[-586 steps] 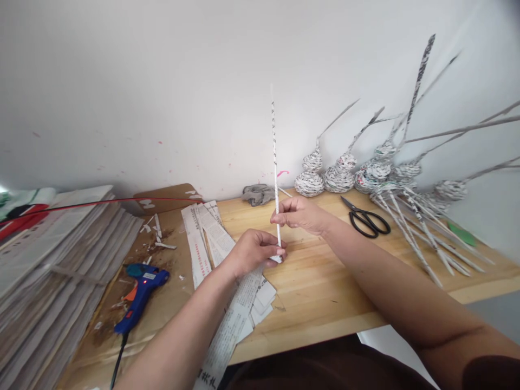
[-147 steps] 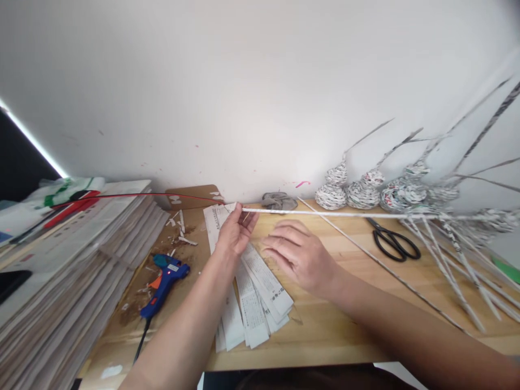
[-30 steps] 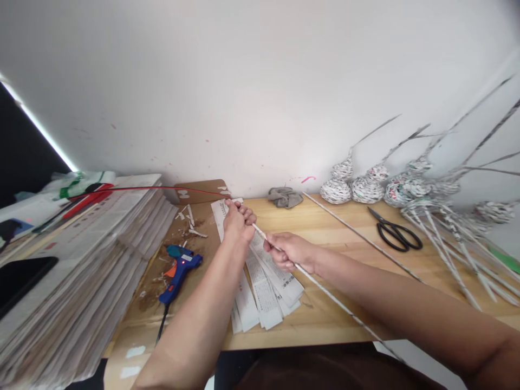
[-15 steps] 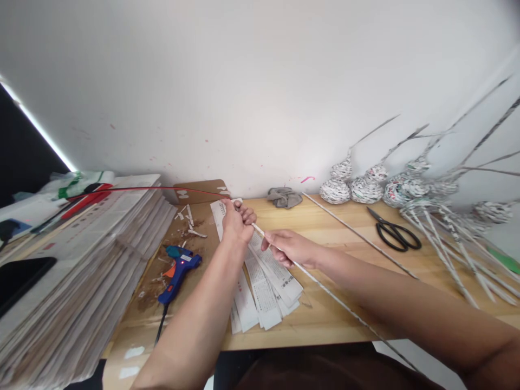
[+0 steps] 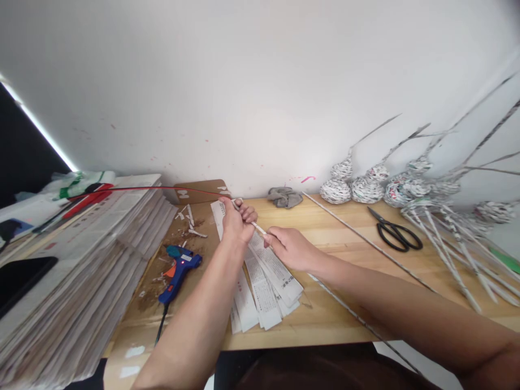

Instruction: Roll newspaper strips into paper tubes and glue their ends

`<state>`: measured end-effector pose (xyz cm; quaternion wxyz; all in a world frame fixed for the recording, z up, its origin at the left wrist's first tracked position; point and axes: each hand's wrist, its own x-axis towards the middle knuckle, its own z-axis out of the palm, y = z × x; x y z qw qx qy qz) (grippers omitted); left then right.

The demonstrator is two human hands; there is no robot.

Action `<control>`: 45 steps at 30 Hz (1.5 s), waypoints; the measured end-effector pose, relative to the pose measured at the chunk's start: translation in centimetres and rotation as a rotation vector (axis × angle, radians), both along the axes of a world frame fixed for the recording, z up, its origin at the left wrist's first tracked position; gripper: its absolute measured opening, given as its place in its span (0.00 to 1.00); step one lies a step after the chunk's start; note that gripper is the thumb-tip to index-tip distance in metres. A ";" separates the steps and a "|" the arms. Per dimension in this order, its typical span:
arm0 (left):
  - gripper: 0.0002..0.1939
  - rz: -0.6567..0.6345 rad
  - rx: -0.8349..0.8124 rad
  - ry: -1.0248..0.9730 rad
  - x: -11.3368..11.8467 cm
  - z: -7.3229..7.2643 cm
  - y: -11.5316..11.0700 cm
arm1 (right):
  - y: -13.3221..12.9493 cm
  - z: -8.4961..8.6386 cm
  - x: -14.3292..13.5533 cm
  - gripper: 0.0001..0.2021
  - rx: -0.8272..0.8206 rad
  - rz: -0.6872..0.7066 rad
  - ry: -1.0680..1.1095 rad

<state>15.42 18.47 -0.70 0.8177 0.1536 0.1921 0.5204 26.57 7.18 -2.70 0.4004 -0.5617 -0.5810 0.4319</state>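
Observation:
A thin rolled newspaper stick [image 5: 352, 313] slants from my hands down to the lower right, past the table's front edge. My left hand [image 5: 239, 221] is closed around its upper end. Just to the right, my right hand [image 5: 289, 247] pinches the same stick, its thumb and index finger closed on it; the other fingers are mostly hidden. A thin red rod [image 5: 190, 189] reaches from the left to the top of my left hand; whether the fingers grip it I cannot tell. Beneath both hands lie fanned strips of printed newspaper [image 5: 266, 295].
A blue glue gun [image 5: 179, 277] lies on cardboard left of my forearm, beside a tall newspaper stack [image 5: 134, 260]. To the right are another paper stick [image 5: 357, 234], black scissors [image 5: 394, 230] and several woven paper gourds [image 5: 335, 190]. A grey cloth [image 5: 285, 197] sits by the wall.
My right hand has turned over, knuckles now higher, and its fingers are drawn in on the stick. My left hand has stayed nearly in place, its fingers slightly shifted.

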 end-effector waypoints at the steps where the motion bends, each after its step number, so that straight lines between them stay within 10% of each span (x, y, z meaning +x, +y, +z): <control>1: 0.27 -0.002 -0.001 -0.002 0.0 0.0 0.0 | 0.0 -0.1 0.0 0.17 -0.069 0.023 0.081; 5: 0.27 -0.010 -0.011 -0.026 0.1 0.1 0.0 | 0.1 -0.2 0.2 0.18 -0.384 0.188 0.446; 11: 0.23 -0.025 -0.020 -0.025 0.5 0.1 -0.4 | 0.7 0.5 0.0 0.17 -0.035 -0.010 0.009; 19: 0.18 -0.069 0.071 -0.062 0.6 0.4 -0.8 | 0.9 0.4 1.2 0.17 -0.374 0.221 0.602; 27: 0.17 -0.046 0.098 0.001 1.1 -0.2 -1.1 | 1.6 0.4 0.4 0.17 0.005 -0.031 0.108; 33: 0.16 -0.082 0.089 -0.036 0.9 -0.2 -1.1 | 1.8 0.8 0.7 0.17 -0.262 0.132 0.512; 39: 0.17 -0.076 0.104 0.000 0.9 -0.3 -1.0 | 1.5 0.5 1.0 0.18 -0.053 -0.001 0.192; 45: 0.16 -0.095 0.085 -0.002 0.9 -0.2 -1.1 | 1.2 0.8 1.0 0.18 -0.260 0.099 0.440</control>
